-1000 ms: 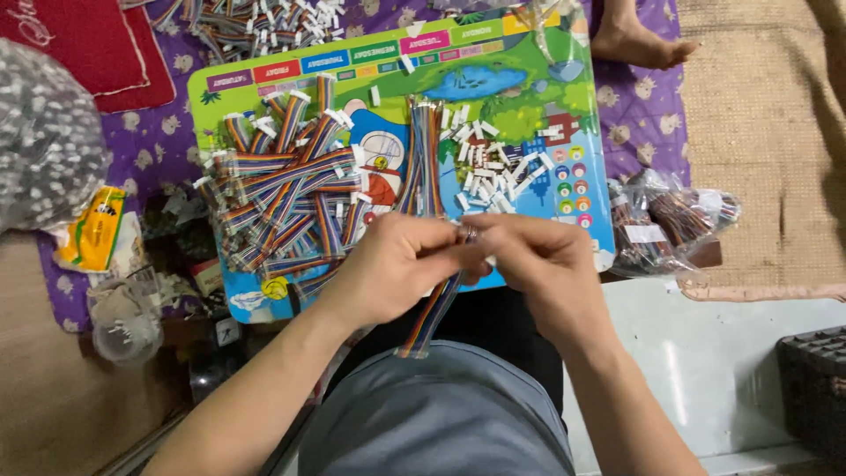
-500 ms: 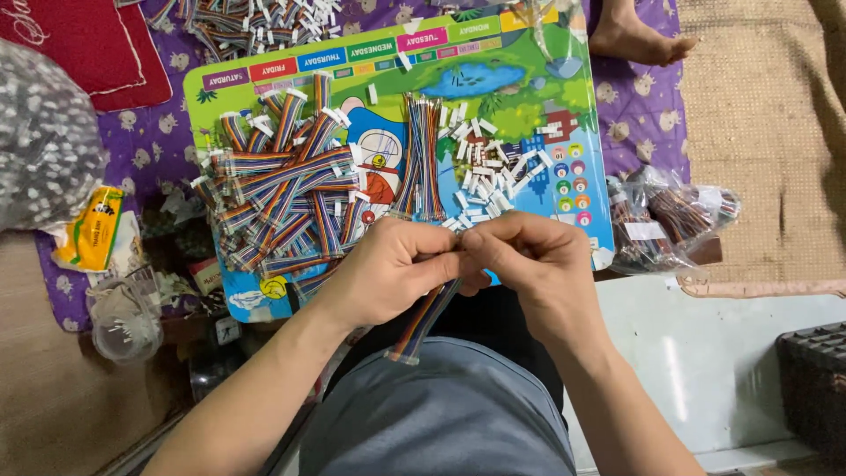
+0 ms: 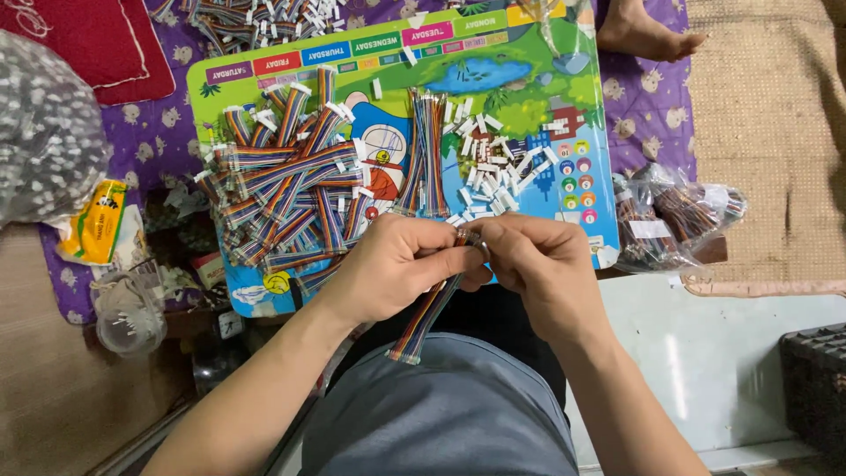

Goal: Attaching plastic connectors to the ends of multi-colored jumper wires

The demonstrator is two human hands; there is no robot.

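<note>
A purple printed cloth with small animal figures [image 3: 656,106] covers the floor, a woven tan straw mat [image 3: 767,115] beside it at right. A dark red cushion [image 3: 84,40] lies top left; a pale glossy sheet [image 3: 705,353] reflects light.

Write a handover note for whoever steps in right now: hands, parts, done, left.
Left hand: pinching the rainbow ribbon cable near its top end; the rest hangs over the lap.
Right hand: fingertips on the same cable end; whether a connector is there is hidden.
Colourful board: pile of cables with white connectors on its left, bare cable bundle in the middle, loose white connectors to the right.
Done: that pile.
Left: the bundle, the held cable.
</note>
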